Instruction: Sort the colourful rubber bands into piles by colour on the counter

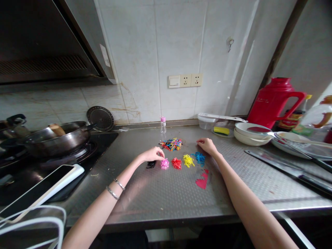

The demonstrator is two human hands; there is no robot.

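Observation:
My left hand [154,154] is bent over the pink pile of small rubber bands [164,164], thumb and fingertips drawn together in a pinch. What they hold, if anything, is too small to make out. Beside its wrist lies a black pile of bands [150,164]. To the right, a red pile [176,163], a yellow pile [188,160] and a blue pile [200,158] form a row. Behind them is a mixed-colour heap of bands [171,144]. My right hand [206,145] rests on the counter behind the blue pile, fingers loosely extended, nothing visible in them.
A clear bottle with a pink cap [163,125] stands behind the heap. A torn pink-and-clear packet [202,180] lies in front. At right are a knife [275,166], bowls [252,135] and a red thermos [272,102]; at left, a pan [57,136] and a phone [38,190].

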